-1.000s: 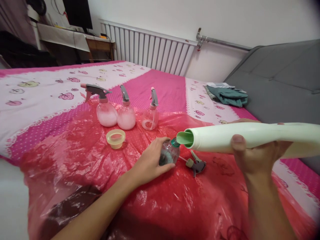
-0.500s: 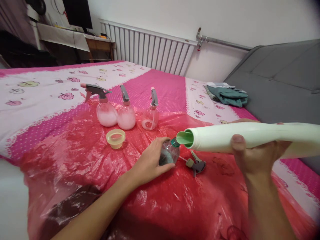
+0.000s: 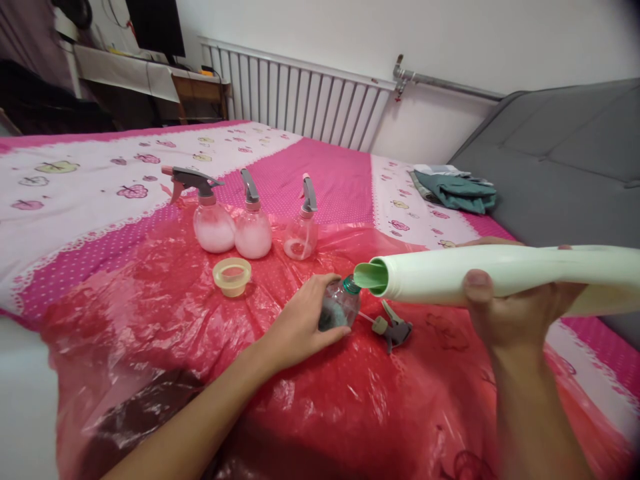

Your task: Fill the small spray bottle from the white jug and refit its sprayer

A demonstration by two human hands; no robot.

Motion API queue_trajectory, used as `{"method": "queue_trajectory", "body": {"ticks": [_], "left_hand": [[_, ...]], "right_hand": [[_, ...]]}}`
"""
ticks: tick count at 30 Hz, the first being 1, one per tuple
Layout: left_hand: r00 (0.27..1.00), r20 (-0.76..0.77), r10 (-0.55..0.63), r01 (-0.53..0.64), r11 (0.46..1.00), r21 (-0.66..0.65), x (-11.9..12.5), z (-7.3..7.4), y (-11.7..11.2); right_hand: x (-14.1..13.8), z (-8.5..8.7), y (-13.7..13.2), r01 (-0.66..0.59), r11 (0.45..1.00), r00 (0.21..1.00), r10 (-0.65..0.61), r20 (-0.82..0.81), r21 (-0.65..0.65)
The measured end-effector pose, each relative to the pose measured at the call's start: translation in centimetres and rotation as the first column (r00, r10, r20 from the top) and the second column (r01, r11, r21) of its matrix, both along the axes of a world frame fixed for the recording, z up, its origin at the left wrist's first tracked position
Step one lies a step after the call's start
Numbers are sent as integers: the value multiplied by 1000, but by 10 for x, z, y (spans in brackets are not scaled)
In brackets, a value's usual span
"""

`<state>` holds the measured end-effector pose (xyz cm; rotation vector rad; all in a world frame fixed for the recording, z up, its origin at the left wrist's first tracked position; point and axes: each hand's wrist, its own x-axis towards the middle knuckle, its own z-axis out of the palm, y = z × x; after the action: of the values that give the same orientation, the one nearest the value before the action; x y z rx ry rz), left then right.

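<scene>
My left hand [image 3: 303, 320] is wrapped round a small clear spray bottle [image 3: 343, 305] with a green neck and no top on it, tilted to the right. My right hand [image 3: 510, 307] grips a large pale green detergent bottle [image 3: 435, 272], held nearly level. Its green pouring lip [image 3: 369, 275] is right at the small bottle's mouth; I cannot make out any stream of liquid. A grey spray head [image 3: 395, 330] with a pale collar and a thin tube lies just right of the small bottle. Left of my left hand rests a translucent yellowish cap [image 3: 232, 276].
Three spray bottles [image 3: 253, 233] with grey and pink heads stand behind the cap. Red plastic sheeting [image 3: 320, 407] covers the near part of the pink bed [image 3: 335, 173]. Folded clothes [image 3: 455, 188] lie at the back right, by a grey headboard [image 3: 565, 153].
Almost nothing differs. Both hands and both bottles keep the same pose, with the pouring lip still at the small bottle's mouth.
</scene>
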<state>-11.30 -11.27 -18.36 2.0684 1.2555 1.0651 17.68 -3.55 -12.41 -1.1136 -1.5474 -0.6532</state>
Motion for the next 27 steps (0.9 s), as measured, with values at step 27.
{"method": "queue_trajectory", "body": {"ticks": [27], "left_hand": [[1000, 10, 2, -2, 1000, -2, 0, 0, 0]], "right_hand": [[-2, 1, -3, 27, 1000, 999, -27, -23, -10]]}}
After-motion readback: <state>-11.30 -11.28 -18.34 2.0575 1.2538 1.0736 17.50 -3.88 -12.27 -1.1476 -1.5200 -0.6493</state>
